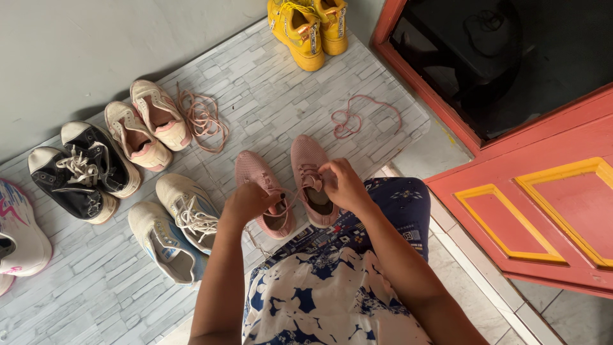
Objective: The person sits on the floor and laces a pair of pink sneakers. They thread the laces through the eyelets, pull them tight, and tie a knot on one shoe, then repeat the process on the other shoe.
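Pinching a pink lace (288, 203) w/ both hands, the person is sitting over a pair of pink knit shoes on the grey brick-pattern mat (268, 108). Left hand (248, 203) is closed, fingers gripping the lace just over the left pink shoe (263, 191). Right hand (345, 185) is closed too, fingertips pinching at the eyelets near the tongue of the right pink shoe (310, 172). Both shoes are lying side by side, toes pointing away from the person, right in front of the blue & white floral clothing (332, 287).

Around them on the mat:
- a loose pink lace (357, 118) is lying curled up beyond the right shoe, apart from it
- another loose lace bundle (201, 118) is lying beside a pair of cream & pink sneakers (147, 124)
- black & white sneakers (83, 169) are sitting at left
- white & light-blue sneakers (175, 233) are sitting just left of the left hand
- yellow shoes (310, 25) are standing at the far edge
- a white & pink shoe (19, 236) is showing at the left border

A red door w/ yellow trim (543, 211) is standing at right.
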